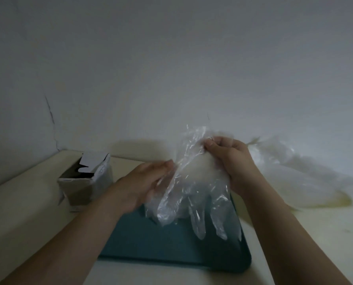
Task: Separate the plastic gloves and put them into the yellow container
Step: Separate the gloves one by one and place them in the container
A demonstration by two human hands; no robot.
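- Head view: right hand pinches the cuff of a clear plastic glove, whose fingers dangle over the teal tray.
- Left hand is at the glove's side edge, but it's blurred, so I can't tell if it's gripping.
- Heap of gloves sits on the worktop, off right.
- Film looks feather-light, floppy and clingy, so I'd peel the layers apart at the cuff.
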